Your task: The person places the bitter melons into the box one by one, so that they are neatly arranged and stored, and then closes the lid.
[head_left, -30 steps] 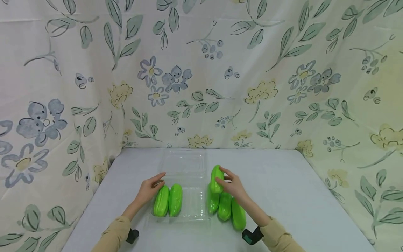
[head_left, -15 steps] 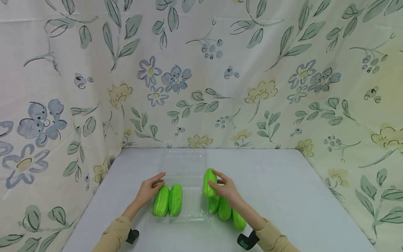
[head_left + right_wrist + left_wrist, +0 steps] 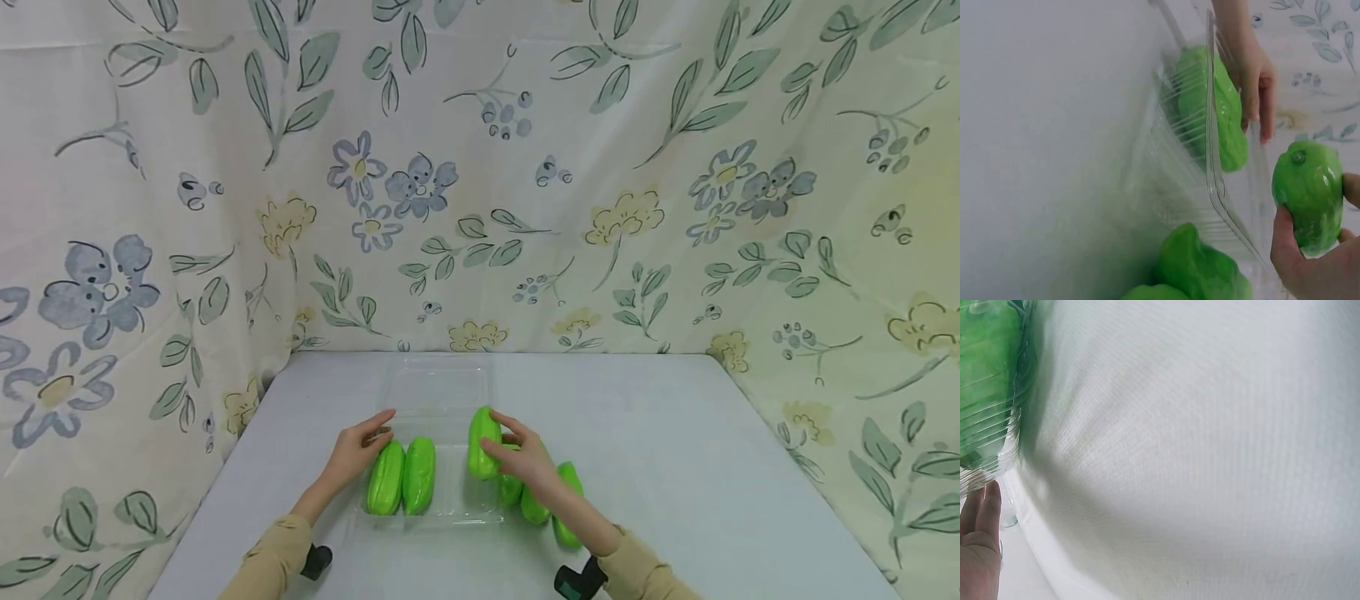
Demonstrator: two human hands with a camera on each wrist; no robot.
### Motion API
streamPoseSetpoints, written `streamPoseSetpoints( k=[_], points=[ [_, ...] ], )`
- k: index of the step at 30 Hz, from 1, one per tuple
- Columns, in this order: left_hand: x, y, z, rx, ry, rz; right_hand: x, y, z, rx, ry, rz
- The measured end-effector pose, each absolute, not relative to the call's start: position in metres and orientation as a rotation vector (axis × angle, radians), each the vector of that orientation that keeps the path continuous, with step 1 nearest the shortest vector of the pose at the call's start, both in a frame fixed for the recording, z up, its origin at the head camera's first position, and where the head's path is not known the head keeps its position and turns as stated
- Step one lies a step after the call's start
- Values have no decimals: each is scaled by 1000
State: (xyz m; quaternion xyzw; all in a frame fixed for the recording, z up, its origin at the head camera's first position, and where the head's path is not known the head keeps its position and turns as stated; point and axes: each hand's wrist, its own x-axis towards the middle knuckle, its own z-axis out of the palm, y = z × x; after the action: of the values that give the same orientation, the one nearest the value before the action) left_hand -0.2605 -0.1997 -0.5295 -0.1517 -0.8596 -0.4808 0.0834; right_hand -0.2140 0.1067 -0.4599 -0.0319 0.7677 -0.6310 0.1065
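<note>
My right hand (image 3: 525,458) grips a glossy, elongated green vegetable (image 3: 484,443) between thumb and fingers, holding it up over the right side of a clear plastic container (image 3: 457,521). In the right wrist view, the stem-scar end of this vegetable faces the camera. Two similar green vegetables (image 3: 418,477) lie side by side in the container's left part. At its back left corner, my left hand (image 3: 352,454) holds the rim. The left wrist view shows only some left fingers (image 3: 988,512) against the ribbed plastic wall.
Several more green vegetables (image 3: 567,504) lie right of the container, partly hidden behind the right hand and forearm. The container's clear lid (image 3: 438,392) lies folded back behind it. A white cloth covers the table (image 3: 660,450), and a floral curtain (image 3: 480,183) hangs behind.
My right hand has carried the held vegetable leftward and slightly nearer, from above the loose vegetables to over the container's right side. My left hand stays at the rim.
</note>
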Motion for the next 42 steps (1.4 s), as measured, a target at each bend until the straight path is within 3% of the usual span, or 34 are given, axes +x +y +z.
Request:
streamPoseSetpoints(
  k=[42],
  points=[
    [-260,-198,-527,-435,-2583,-1420,-198,63,-484,-270,2249,-1890]
  ],
)
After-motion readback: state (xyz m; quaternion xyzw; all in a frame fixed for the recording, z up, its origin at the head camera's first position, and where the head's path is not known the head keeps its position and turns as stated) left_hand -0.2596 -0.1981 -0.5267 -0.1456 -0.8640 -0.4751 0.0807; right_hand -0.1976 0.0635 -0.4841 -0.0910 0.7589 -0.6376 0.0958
